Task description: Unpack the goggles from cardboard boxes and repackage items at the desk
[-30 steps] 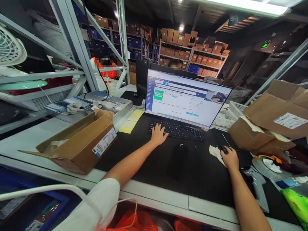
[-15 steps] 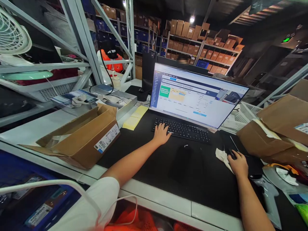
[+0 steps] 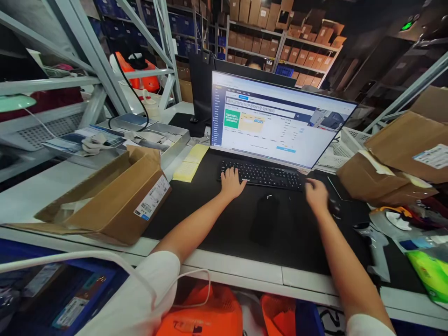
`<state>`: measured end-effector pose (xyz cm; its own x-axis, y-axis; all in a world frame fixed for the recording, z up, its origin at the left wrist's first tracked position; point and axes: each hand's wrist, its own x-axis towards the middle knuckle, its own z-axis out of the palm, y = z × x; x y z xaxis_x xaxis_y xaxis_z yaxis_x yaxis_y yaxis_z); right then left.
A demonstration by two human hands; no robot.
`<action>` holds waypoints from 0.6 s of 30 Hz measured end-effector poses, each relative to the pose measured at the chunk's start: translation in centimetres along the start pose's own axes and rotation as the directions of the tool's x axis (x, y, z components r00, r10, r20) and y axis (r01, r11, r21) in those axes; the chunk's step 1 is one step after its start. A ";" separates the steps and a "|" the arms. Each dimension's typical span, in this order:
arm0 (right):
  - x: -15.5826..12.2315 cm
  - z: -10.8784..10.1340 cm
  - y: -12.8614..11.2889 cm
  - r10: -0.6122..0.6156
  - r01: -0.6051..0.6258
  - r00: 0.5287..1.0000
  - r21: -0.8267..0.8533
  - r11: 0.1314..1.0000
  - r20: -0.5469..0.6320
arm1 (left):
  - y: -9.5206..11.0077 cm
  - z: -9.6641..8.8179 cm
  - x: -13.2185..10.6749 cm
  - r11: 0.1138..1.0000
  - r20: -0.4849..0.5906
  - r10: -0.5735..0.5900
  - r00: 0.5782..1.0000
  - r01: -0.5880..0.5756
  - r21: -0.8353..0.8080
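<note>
My left hand (image 3: 231, 184) rests with fingers spread on the left end of the black keyboard (image 3: 266, 176). To the keyboard's right, my right hand (image 3: 317, 196) is over the dark mat, slightly blurred, its fingers curled. What it holds, if anything, is hidden. Just right of that hand lies the black mouse (image 3: 334, 207), apart from it. Behind the keyboard stands a lit monitor (image 3: 273, 121) showing a web page with a green box and a picture. A grey handheld scanner (image 3: 380, 254) lies right of my right forearm.
An open cardboard box (image 3: 140, 205) with a label sits at left, near yellow sticky notes (image 3: 191, 163) and a grey tray (image 3: 175, 144). More cardboard boxes (image 3: 402, 144) and a green packet (image 3: 427, 275) are at right. Orange items (image 3: 206, 312) are below the table edge.
My right hand has left the mouse and moved left towards the keyboard. The white cloth or tissue beneath it no longer shows. My left hand stays on the keyboard; the view has tilted down.
</note>
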<state>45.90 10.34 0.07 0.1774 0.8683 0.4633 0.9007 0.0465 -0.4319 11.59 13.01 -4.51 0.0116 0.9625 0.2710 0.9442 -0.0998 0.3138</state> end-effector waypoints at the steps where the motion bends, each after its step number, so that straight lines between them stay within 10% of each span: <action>1: -0.1 1.6 -2.9 -0.094 0.092 0.991 0.030 0.995 0.093 | 0.0 0.0 0.0 1.000 -0.001 0.004 1.000 -0.004 -0.004; 7: -0.3 10.2 -14.6 -0.318 0.305 0.880 0.094 0.948 0.353 | -0.2 -0.5 -0.4 1.000 -0.001 0.014 1.000 -0.014 -0.001; 18: 0.0 12.2 -14.8 -0.332 0.333 0.843 0.072 0.940 0.423 | -0.4 -0.1 -0.4 1.000 -0.012 0.011 1.000 -0.011 -0.026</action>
<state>27.74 15.69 -2.99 -0.3170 0.9256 0.2067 0.8770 0.3691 -0.3076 11.21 12.64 -4.61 0.0180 0.9584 0.2850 0.9351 -0.1170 0.3345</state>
